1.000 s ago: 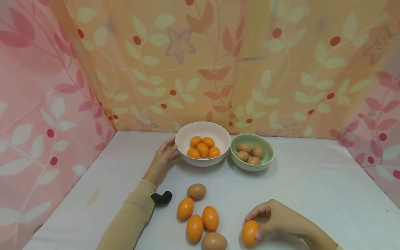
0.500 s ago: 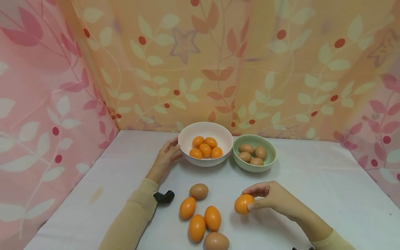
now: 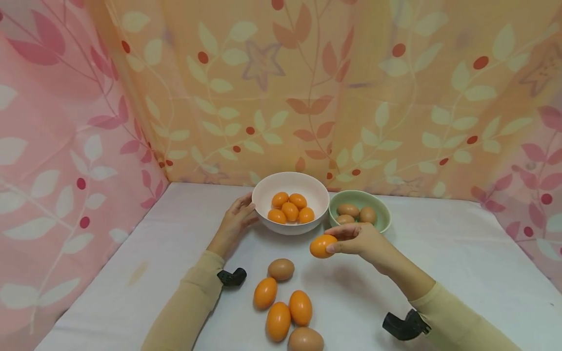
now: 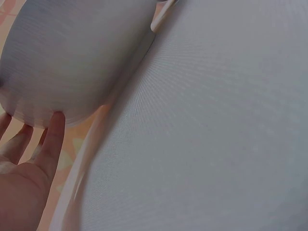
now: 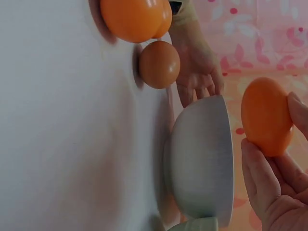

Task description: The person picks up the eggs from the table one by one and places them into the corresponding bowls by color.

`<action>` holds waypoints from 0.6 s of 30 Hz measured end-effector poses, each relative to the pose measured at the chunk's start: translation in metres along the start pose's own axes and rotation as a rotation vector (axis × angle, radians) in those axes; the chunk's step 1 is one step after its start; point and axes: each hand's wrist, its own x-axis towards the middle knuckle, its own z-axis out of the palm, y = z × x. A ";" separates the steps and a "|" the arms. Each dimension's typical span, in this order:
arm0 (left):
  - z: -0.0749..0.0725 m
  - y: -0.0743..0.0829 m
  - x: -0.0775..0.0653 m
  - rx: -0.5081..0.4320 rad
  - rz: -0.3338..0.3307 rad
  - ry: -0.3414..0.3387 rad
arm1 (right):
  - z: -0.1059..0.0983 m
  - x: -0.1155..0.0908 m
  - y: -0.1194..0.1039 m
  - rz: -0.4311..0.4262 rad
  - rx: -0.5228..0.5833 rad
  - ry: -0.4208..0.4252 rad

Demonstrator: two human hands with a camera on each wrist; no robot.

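My right hand [image 3: 366,246] pinches an orange egg [image 3: 320,246] between thumb and fingers, raised over the table just in front of the two bowls. In the right wrist view this egg [image 5: 266,118] shows whole above the fingertips. My left hand [image 3: 238,219] rests its fingertips against the left side of a white bowl [image 3: 291,228] that holds several orange eggs. The left wrist view shows these fingers [image 4: 56,127] extended against the outer wall of the bowl [image 4: 72,57]. A green bowl [image 3: 357,194] with brown eggs [image 3: 368,214] stands at its right, partly covered by my right hand.
Loose on the white table [image 3: 167,253], nearer me, lie a brown egg [image 3: 281,269], three orange eggs [image 3: 278,321] in a group, and another brown egg [image 3: 306,340] at the lower frame edge. A floral curtain [image 3: 272,97] hangs right behind the bowls.
My right hand has lifted the orange egg from the front of the table and carried it forward and left toward the bowls. My left hand stays at the white bowl.
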 end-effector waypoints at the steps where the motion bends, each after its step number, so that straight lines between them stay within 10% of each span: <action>1: 0.000 0.000 0.000 -0.001 -0.002 0.003 | 0.001 0.003 -0.002 0.004 -0.002 0.008; 18: 0.000 -0.003 0.002 -0.021 0.012 0.004 | 0.015 0.055 -0.031 0.076 0.107 0.106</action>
